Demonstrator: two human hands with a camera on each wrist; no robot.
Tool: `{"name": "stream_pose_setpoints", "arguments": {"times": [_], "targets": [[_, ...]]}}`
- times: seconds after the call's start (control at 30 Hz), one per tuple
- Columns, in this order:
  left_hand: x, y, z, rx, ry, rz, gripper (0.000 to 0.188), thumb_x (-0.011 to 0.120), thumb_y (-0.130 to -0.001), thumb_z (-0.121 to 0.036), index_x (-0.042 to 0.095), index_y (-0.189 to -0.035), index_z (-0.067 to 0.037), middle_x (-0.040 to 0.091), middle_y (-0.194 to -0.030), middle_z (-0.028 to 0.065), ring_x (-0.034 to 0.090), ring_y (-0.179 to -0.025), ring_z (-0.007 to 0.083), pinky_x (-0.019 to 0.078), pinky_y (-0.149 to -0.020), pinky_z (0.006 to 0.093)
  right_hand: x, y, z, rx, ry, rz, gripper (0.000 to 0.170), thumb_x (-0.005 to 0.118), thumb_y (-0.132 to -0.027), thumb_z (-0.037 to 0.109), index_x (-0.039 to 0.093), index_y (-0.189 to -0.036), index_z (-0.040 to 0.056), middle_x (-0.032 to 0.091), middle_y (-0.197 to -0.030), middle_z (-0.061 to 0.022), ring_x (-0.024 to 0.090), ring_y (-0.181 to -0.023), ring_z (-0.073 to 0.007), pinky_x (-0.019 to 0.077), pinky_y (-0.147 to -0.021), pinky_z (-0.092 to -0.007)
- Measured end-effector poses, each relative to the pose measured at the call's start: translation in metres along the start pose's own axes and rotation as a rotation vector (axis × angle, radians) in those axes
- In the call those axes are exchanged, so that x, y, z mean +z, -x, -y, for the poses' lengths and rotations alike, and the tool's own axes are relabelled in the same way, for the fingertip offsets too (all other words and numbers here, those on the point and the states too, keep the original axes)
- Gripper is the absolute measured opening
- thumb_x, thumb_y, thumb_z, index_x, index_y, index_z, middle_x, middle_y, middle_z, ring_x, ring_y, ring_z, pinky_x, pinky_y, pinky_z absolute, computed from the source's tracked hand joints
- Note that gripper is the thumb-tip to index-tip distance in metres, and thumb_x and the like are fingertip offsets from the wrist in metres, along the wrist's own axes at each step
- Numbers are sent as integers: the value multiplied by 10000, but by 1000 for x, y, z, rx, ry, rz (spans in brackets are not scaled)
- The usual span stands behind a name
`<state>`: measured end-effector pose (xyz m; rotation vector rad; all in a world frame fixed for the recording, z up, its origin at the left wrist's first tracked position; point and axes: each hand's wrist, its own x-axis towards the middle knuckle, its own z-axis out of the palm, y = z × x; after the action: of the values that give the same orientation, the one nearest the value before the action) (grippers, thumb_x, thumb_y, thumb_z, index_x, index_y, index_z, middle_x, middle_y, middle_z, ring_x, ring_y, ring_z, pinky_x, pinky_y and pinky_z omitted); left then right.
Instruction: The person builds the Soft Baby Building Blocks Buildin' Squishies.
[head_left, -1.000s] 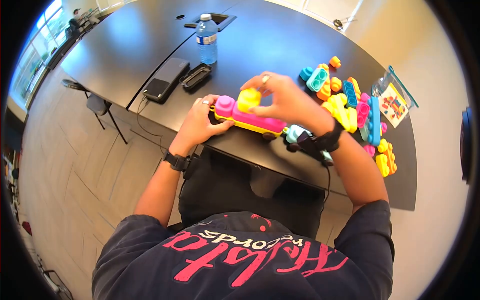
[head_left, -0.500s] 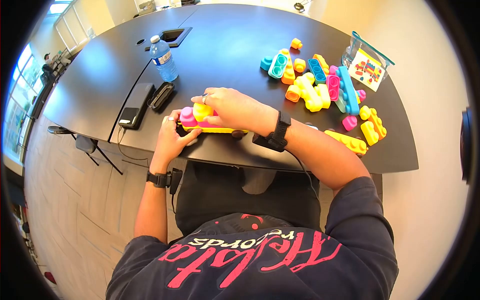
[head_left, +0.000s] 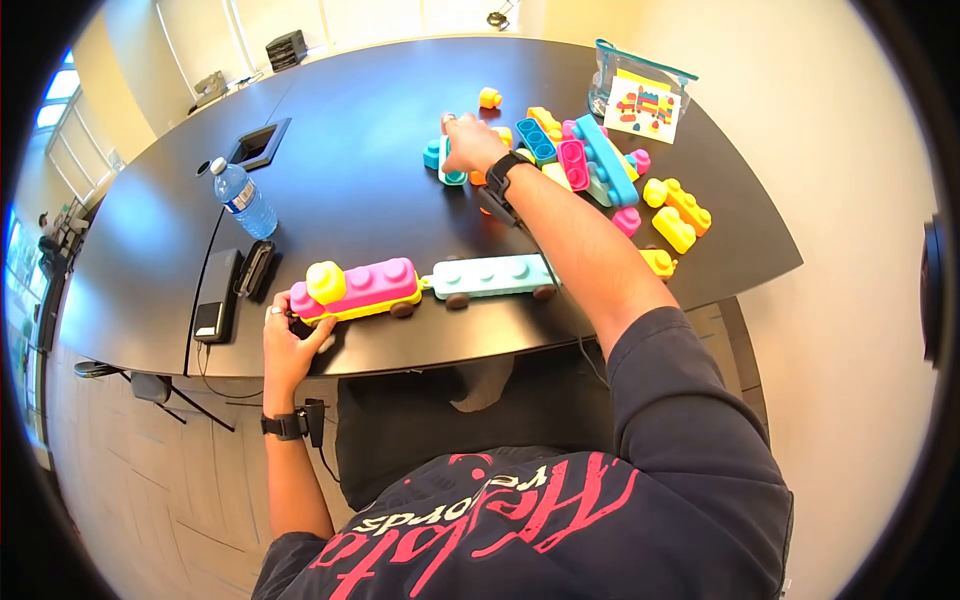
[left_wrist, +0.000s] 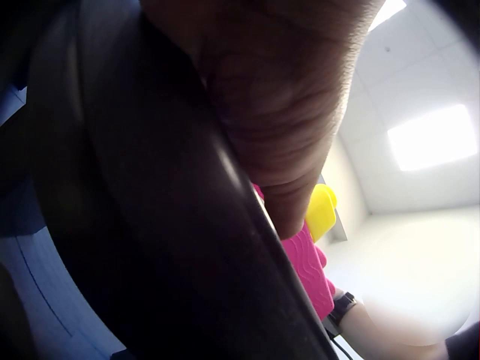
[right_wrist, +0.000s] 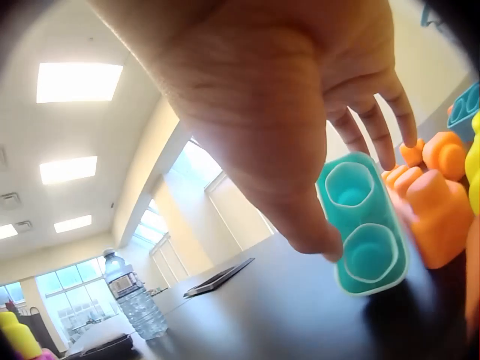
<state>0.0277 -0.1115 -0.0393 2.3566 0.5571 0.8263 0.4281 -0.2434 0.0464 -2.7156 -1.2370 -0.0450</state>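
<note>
My left hand (head_left: pixel 288 350) holds the left end of a pink-and-yellow wheeled block car (head_left: pixel 370 288). Stacked near that end is a yellow block (head_left: pixel 325 282). A pale aqua wheeled car (head_left: pixel 487 275) is joined to its right end. Over the loose blocks, my right hand (head_left: pixel 475 148) reaches around a teal block with a pale rim (head_left: pixel 453 178). In the right wrist view, the thumb meets the edge of this block (right_wrist: pixel 365 259) and the other fingers extend loosely past its far side; no firm hold shows. The left wrist view mostly hides the left fingers.
Several loose blocks, including a long blue one (head_left: pixel 606 160), lie right of my right hand. A clear pouch with a picture card (head_left: pixel 642 110) stands behind them. At the left are a water bottle (head_left: pixel 243 198), a black device (head_left: pixel 217 295) and an open case (head_left: pixel 257 268).
My right hand has released the yellow block, now on the pink car, and moved across to the teal block. My left hand still holds the car. The head view has shifted right.
</note>
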Motion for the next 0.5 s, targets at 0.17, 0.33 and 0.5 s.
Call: {"name": "stream_pose_setpoints", "arguments": {"times": [0.17,0.33,0.5], "targets": [[0,3,0,-6,8,18,499,870,-834,-191,603,-1221,-23,708,-1063,89,667,-954,168,526,-862,333,4,19,16,-42,-106,-79,990,857,-711,220,347,-1528,-11,513,-1374,-265,595,-1282,-412,566,-1011,-459],[2,0,7,107,-21,-25,554,876,-816,-238,618,-1244,0,677,-1124,147,653,-1059,273,507,-954,388,3,32,5,-357,-323,-225,477,855,-669,223,722,-1097,61,587,-1222,-264,634,-1116,-395,554,-962,-466],[-6,5,-9,-43,6,4,577,880,-800,-352,629,-1232,-63,666,-1120,147,602,-1100,300,484,-966,398,-38,127,57,-491,-809,68,426,783,-766,156,502,-1074,68,572,-930,-93,572,-830,-195,501,-747,-320]]}}
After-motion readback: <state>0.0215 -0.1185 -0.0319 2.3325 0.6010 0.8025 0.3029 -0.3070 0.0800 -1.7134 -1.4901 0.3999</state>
